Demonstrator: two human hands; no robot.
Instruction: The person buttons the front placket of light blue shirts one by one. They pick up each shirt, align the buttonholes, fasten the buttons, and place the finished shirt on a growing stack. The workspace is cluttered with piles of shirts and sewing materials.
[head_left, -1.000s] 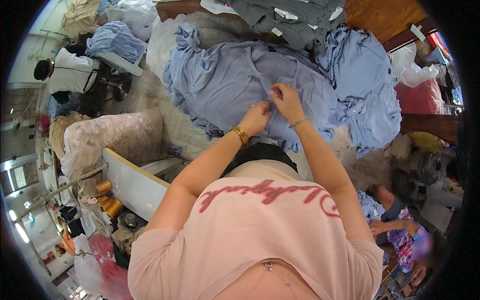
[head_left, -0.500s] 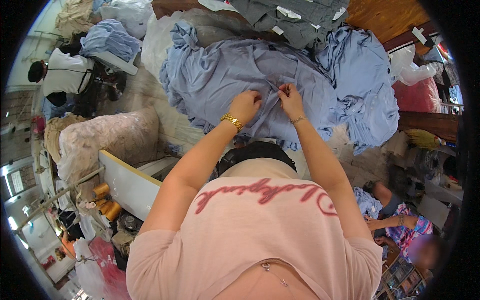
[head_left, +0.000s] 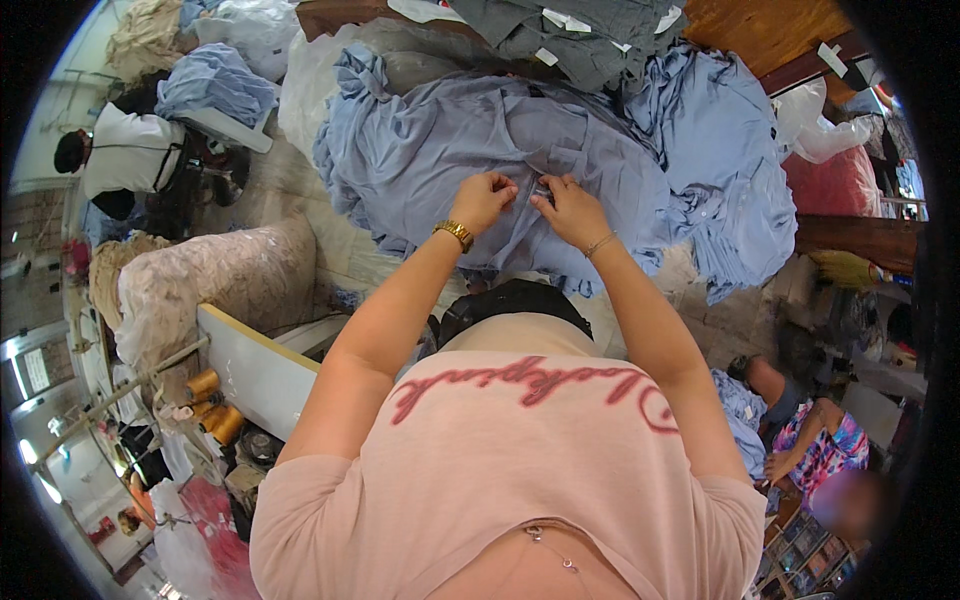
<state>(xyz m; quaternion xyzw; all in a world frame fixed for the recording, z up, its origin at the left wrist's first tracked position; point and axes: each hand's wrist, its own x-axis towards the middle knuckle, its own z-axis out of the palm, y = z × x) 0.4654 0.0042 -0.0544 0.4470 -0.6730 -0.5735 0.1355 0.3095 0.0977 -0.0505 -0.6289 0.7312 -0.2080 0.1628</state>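
Bright centre — bent, black-ringed edges

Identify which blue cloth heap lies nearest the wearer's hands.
The central heap, beneath the left hand and right hand; the right heap, upper-left heap and lower-right heap lie farther away.

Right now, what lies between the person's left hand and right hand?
In the head view, creased blue-grey cloth shows in the gap between the left hand and the right hand; anything as fine as thread is too small to tell.
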